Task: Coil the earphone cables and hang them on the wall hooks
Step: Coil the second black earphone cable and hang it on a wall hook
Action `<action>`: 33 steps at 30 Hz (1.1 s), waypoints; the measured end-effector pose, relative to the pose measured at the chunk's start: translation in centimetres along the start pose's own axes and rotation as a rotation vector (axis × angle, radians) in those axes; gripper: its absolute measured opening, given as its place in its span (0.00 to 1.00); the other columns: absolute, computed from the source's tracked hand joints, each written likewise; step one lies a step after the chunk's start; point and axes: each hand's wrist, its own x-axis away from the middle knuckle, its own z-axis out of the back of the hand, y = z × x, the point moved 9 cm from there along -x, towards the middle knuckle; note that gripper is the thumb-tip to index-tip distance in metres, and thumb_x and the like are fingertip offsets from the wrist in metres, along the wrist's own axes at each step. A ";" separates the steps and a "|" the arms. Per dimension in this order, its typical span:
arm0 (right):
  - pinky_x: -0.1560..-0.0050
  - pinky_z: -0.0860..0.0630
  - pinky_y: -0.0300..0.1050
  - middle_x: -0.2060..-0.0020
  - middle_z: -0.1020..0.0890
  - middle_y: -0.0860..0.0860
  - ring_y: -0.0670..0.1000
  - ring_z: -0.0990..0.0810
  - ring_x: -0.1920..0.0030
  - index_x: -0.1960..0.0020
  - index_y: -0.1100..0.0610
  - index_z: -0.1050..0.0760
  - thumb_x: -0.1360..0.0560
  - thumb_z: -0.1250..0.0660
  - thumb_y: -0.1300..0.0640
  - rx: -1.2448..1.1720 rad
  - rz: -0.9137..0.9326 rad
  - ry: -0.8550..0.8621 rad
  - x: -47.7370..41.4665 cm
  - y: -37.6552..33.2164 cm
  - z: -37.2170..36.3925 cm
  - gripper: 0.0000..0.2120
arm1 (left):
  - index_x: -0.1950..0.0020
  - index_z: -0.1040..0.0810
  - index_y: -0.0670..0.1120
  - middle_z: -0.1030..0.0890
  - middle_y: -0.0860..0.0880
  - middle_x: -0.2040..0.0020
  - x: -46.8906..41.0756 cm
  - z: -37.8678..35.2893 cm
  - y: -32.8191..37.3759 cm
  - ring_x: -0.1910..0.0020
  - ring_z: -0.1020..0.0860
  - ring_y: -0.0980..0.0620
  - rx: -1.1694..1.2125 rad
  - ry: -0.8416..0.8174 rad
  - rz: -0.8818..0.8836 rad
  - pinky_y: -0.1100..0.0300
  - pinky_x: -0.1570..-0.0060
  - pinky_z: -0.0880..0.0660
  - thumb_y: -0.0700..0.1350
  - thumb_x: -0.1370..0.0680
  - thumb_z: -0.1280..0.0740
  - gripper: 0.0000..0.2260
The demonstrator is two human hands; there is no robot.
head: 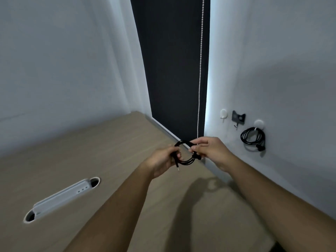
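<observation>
A black earphone cable (188,160) is wound into a small coil and held above the desk, its jack plug dangling below. My left hand (163,160) pinches the coil's left side. My right hand (211,151) grips its upper right side. On the right wall, another coiled black earphone cable (251,139) hangs from a round white hook (259,123). To its left are a black hook (238,117) and a white hook (223,114), both bare.
The wooden desk (109,151) runs under my arms and meets the right wall. A white cable-tray cover (61,198) spans two round desk holes at the left. A dark blind (172,70) with a bead chain (200,79) hangs in the corner.
</observation>
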 end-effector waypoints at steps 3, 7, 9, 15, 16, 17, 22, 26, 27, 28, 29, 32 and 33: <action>0.68 0.28 0.37 0.66 0.15 0.51 0.45 0.24 0.69 0.56 0.59 0.23 0.28 0.31 0.66 -0.051 -0.006 0.177 0.0 1.0 4.7 0.04 | 0.57 0.26 0.43 0.25 0.47 0.61 -2.7 -2.4 0.6 0.60 0.27 0.53 -0.296 0.032 -0.095 0.63 0.55 0.29 0.42 0.20 0.40 0.07; 0.70 0.25 0.36 0.66 0.17 0.56 0.48 0.24 0.71 0.63 0.59 0.25 0.29 0.31 0.69 -0.097 -0.003 0.357 0.4 2.7 9.0 0.07 | 0.54 0.20 0.39 0.24 0.48 0.64 -5.7 -4.9 1.1 0.67 0.28 0.59 -0.454 0.112 -0.233 0.74 0.68 0.32 0.40 0.23 0.34 0.05; 0.69 0.24 0.38 0.66 0.18 0.58 0.50 0.24 0.71 0.63 0.60 0.24 0.30 0.31 0.70 -0.106 -0.009 0.466 0.4 3.6 10.9 0.07 | 0.54 0.19 0.37 0.23 0.49 0.67 -7.5 -6.4 0.9 0.73 0.29 0.62 -0.426 0.119 -0.243 0.74 0.72 0.33 0.37 0.24 0.34 0.05; 0.62 0.21 0.48 0.68 0.17 0.54 0.52 0.20 0.68 0.65 0.53 0.24 0.30 0.29 0.64 -0.083 0.002 0.840 -0.7 4.6 14.9 0.09 | 0.51 0.18 0.36 0.20 0.46 0.66 -12.7 -9.4 2.2 0.77 0.26 0.61 -0.346 0.193 -0.241 0.69 0.72 0.27 0.36 0.26 0.32 0.06; 0.59 0.19 0.51 0.67 0.17 0.54 0.53 0.19 0.66 0.66 0.51 0.24 0.30 0.29 0.62 -0.075 0.004 0.902 -1.0 4.6 15.5 0.09 | 0.52 0.17 0.37 0.19 0.47 0.65 -13.5 -10.0 2.8 0.77 0.25 0.61 -0.360 0.205 -0.259 0.70 0.71 0.26 0.36 0.26 0.32 0.06; 0.56 0.19 0.53 0.66 0.16 0.55 0.55 0.17 0.64 0.66 0.50 0.25 0.30 0.29 0.61 -0.069 0.002 0.956 -1.3 4.6 16.0 0.09 | 0.52 0.17 0.37 0.19 0.47 0.65 -14.2 -10.5 3.3 0.78 0.24 0.61 -0.376 0.215 -0.279 0.70 0.71 0.25 0.36 0.26 0.32 0.06; 0.54 0.19 0.55 0.63 0.15 0.55 0.56 0.16 0.61 0.63 0.53 0.22 0.30 0.31 0.59 -0.102 -0.016 1.153 -2.0 5.1 17.0 0.04 | 0.51 0.17 0.38 0.19 0.49 0.65 -17.3 -12.6 4.1 0.78 0.24 0.62 -0.400 0.204 -0.297 0.64 0.61 0.21 0.36 0.25 0.33 0.07; 0.53 0.19 0.54 0.61 0.14 0.56 0.55 0.15 0.61 0.59 0.57 0.21 0.29 0.31 0.60 -0.135 -0.034 1.207 -2.7 6.7 16.7 0.01 | 0.49 0.17 0.38 0.20 0.49 0.65 -19.4 -13.1 2.5 0.78 0.24 0.62 -0.471 0.164 -0.255 0.56 0.53 0.19 0.37 0.24 0.33 0.08; 0.53 0.19 0.54 0.61 0.14 0.56 0.55 0.15 0.61 0.59 0.57 0.21 0.29 0.31 0.60 -0.143 -0.038 1.216 -2.8 7.0 16.7 0.01 | 0.48 0.18 0.37 0.20 0.49 0.65 -19.7 -13.2 2.3 0.78 0.24 0.62 -0.481 0.154 -0.249 0.56 0.52 0.19 0.37 0.24 0.33 0.08; 0.54 0.19 0.55 0.62 0.14 0.56 0.55 0.15 0.61 0.60 0.56 0.21 0.29 0.30 0.60 -0.151 -0.041 1.226 -2.9 7.4 16.8 0.01 | 0.48 0.18 0.38 0.20 0.49 0.66 -20.1 -13.3 2.0 0.78 0.24 0.62 -0.490 0.143 -0.247 0.56 0.52 0.19 0.38 0.24 0.33 0.08; 0.54 0.19 0.55 0.62 0.14 0.55 0.55 0.15 0.62 0.60 0.56 0.21 0.30 0.30 0.60 -0.157 -0.046 1.233 -2.9 7.5 16.9 0.01 | 0.48 0.18 0.38 0.20 0.49 0.66 -20.4 -13.4 1.9 0.77 0.24 0.62 -0.497 0.134 -0.250 0.56 0.52 0.20 0.38 0.24 0.33 0.08; 0.55 0.18 0.54 0.62 0.14 0.55 0.55 0.15 0.62 0.60 0.57 0.20 0.29 0.31 0.60 -0.183 -0.062 1.244 -3.2 7.7 17.0 0.01 | 0.49 0.17 0.39 0.19 0.49 0.66 -21.0 -13.7 1.8 0.77 0.24 0.62 -0.494 0.114 -0.263 0.54 0.52 0.20 0.39 0.24 0.34 0.08; 0.55 0.18 0.53 0.62 0.14 0.55 0.55 0.15 0.62 0.59 0.57 0.20 0.29 0.31 0.61 -0.191 -0.062 1.245 -3.2 7.7 17.0 0.01 | 0.50 0.17 0.40 0.19 0.49 0.66 -21.1 -13.7 1.8 0.77 0.25 0.62 -0.491 0.111 -0.265 0.54 0.53 0.20 0.39 0.24 0.34 0.08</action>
